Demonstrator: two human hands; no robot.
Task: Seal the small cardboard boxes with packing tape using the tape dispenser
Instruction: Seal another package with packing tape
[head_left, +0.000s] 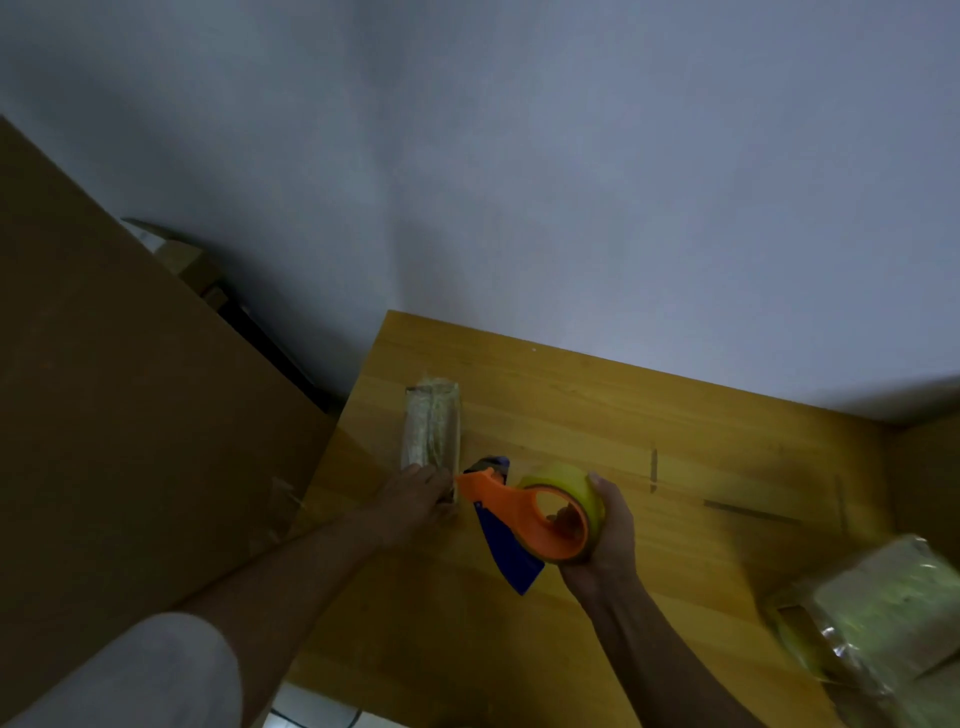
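A tape-covered small box (432, 427) lies on the wooden table (597, 415); the left hand (415, 493) rests on its near end, grip unclear in the dim view. The right hand (605, 530) grips the orange tape dispenser (524, 512) just beside it.

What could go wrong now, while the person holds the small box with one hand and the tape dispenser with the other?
1. The left hand rests on the near end of the small box, right beside the dispenser's front edge; the fingers might get nicked there.
2. The box is already thickly wrapped in tape, so new tape may wrinkle.
3. The right hand grips the tape dispenser around the roll, which could hinder unrolling.
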